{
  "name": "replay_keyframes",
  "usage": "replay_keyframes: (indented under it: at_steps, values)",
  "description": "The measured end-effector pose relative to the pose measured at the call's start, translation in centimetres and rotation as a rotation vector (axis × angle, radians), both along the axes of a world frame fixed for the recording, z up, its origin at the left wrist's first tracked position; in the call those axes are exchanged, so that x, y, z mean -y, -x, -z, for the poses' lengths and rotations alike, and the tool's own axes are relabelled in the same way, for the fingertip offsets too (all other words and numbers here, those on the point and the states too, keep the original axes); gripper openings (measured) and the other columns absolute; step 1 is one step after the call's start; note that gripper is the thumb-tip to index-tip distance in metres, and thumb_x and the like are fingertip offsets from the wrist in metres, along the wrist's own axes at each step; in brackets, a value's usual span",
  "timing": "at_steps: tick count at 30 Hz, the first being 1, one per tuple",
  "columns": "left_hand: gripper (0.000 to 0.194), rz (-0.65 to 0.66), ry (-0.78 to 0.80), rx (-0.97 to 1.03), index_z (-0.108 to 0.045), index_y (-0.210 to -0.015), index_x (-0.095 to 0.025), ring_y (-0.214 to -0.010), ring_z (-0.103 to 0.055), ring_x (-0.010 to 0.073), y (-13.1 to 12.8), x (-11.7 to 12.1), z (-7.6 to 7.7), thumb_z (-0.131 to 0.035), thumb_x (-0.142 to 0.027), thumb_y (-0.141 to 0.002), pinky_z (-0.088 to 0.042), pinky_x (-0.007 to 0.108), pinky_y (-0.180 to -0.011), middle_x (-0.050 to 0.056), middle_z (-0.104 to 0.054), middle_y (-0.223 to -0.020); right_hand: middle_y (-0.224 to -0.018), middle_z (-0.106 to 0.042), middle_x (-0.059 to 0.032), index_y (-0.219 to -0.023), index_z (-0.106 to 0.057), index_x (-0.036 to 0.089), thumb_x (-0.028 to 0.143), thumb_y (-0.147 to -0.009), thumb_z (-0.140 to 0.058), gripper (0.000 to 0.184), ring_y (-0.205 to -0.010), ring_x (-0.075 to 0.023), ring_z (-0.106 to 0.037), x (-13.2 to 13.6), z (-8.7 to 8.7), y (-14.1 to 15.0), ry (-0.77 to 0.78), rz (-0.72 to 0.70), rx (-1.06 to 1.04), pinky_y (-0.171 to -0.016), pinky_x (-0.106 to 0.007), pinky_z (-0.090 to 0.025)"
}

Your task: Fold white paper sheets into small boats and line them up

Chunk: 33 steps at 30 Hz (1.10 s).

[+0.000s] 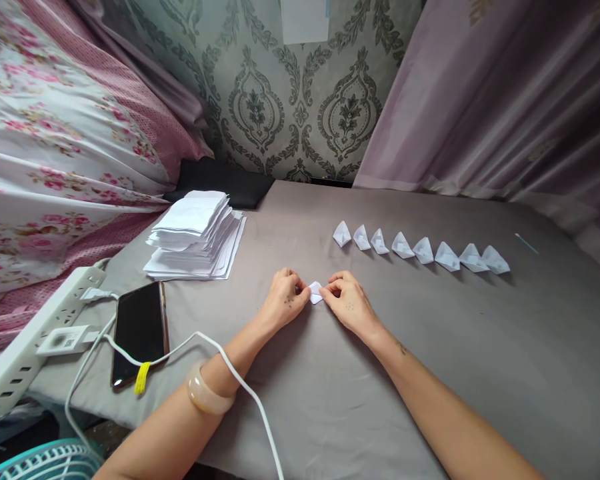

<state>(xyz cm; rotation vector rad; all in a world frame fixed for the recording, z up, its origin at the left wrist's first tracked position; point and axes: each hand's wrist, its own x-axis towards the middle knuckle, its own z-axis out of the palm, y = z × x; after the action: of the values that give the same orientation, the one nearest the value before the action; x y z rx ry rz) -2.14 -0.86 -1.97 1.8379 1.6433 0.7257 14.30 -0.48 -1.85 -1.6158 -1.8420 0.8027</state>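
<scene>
Between my hands is a small folded piece of white paper [316,292], close above the grey cloth. My left hand [286,299] pinches its left edge between thumb and fingers. On the opposite edge, my right hand [349,300] pinches it the same way. My fingers partly cover the paper, so its full shape is hidden. Beyond my right hand, several white folded paper boats [423,251] stand in a slanting row. A tall stack of white paper sheets [195,237] lies beyond my left hand, on the left side of the table.
A black phone [140,333] lies at the left beside a white power strip [40,333] with a charger [66,340]. A white cable [240,380] crosses over my left forearm. A thin stick [527,243] lies at the far right. A teal fan [45,460] stands below the table edge.
</scene>
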Motion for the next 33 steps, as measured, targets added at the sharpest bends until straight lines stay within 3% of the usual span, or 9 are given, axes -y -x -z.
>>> replay_keyframes:
  at_steps: [4,10,33]
  values:
    - [0.013,0.003,0.027,-0.002,-0.060,-0.067,-0.016,-0.085,-0.051,0.0183,-0.01,-0.01,-0.45,-0.056,-0.023,-0.077,-0.043,0.033,-0.078,0.005,-0.054,-0.084,-0.097,-0.059,-0.0053,-0.062,-0.063,0.018,0.027,-0.078,-0.058,0.019,-0.068,-0.0117,-0.057,0.12,-0.10,-0.21,-0.023,-0.026,-0.022,-0.072,-0.028,-0.045]
    - [0.011,0.020,0.029,-0.003,-0.063,-0.071,-0.017,-0.086,-0.051,0.0183,0.20,0.05,-0.70,-0.057,-0.023,-0.078,-0.043,0.032,-0.078,0.005,-0.054,-0.085,-0.087,-0.061,-0.0012,-0.078,-0.063,0.021,0.026,-0.077,-0.060,0.006,-0.067,-0.0119,-0.057,0.65,0.17,-0.29,-0.097,-0.025,-0.062,-0.067,-0.026,-0.044]
    - [0.012,0.065,0.020,0.015,-0.066,-0.075,-0.017,-0.088,-0.053,0.0187,0.78,0.21,-0.57,-0.056,-0.024,-0.079,-0.045,0.031,-0.077,0.006,-0.055,-0.089,-0.084,-0.062,-0.0023,-0.073,-0.070,0.020,0.031,-0.077,-0.060,0.015,-0.062,-0.0115,-0.052,0.43,-0.13,-0.03,-0.032,-0.011,-0.129,-0.065,-0.026,-0.044]
